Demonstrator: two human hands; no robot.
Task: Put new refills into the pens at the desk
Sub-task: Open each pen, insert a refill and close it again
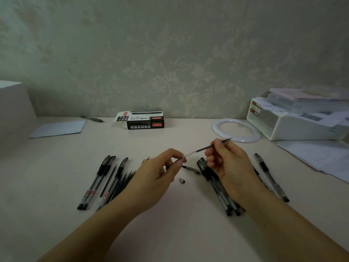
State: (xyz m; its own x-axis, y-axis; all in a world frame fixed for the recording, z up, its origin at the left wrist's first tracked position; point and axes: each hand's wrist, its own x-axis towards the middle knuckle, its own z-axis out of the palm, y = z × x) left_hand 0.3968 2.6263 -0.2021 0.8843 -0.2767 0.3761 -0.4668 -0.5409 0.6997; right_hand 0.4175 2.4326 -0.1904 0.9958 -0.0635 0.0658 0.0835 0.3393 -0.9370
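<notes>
My right hand (228, 163) pinches a thin dark refill (202, 149) held above the desk, its tip pointing up and right. My left hand (160, 173) pinches the refill's clear rear end between thumb and forefinger. A pen part (190, 169) lies on the desk between my hands, and a small grey pen tip cone (181, 180) lies just in front of it. Several black pens and loose refills (107, 182) lie left of my left hand. More black pens (221, 188) lie under and beside my right wrist, with one pen (270, 176) further right.
An opened black-and-white refill box (144, 120) stands at the back by the wall. A white ring (236, 130) and a white organiser with papers (294, 118) sit back right. Loose sheets (324, 157) lie right. A paper (58, 128), a pen (92, 118) and a white box (13, 108) are back left.
</notes>
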